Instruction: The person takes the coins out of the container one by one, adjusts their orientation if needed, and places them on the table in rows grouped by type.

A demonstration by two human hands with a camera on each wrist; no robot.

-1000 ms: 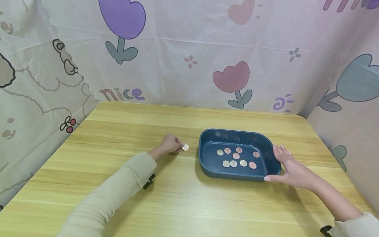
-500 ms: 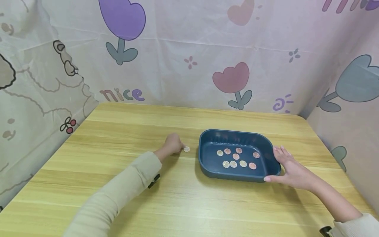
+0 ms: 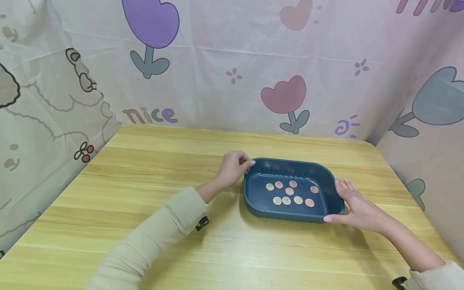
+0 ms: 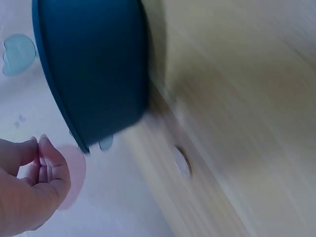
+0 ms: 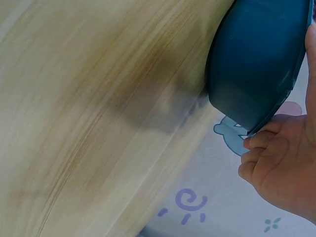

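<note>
In the head view, a dark blue tray (image 3: 290, 215) holds several gold and copper-coloured coins (image 3: 289, 191). My left hand (image 3: 233, 167) is at the tray's far-left corner, its thumb by the rim. In the left wrist view, that hand's thumb and index fingertips (image 4: 43, 143) meet, with nothing visible between them. Another coin (image 4: 182, 162) is over the wooden table left of the tray, blurred and seen at a slant; in the head view, my left hand mostly hides it. My right hand (image 3: 359, 209) grips the tray's right end, thumb at the near corner and fingers along the side.
The wooden table (image 3: 145, 169) stretches to the left and in front of the tray. A printed cloth (image 3: 217, 80) with tulips hangs along the back and both sides. A black strap piece (image 3: 201, 223) shows below my left sleeve.
My left hand has lifted off the single coin and moved right and away to the tray's rim. That coin stays left of the tray. My right hand and the tray have kept still.
</note>
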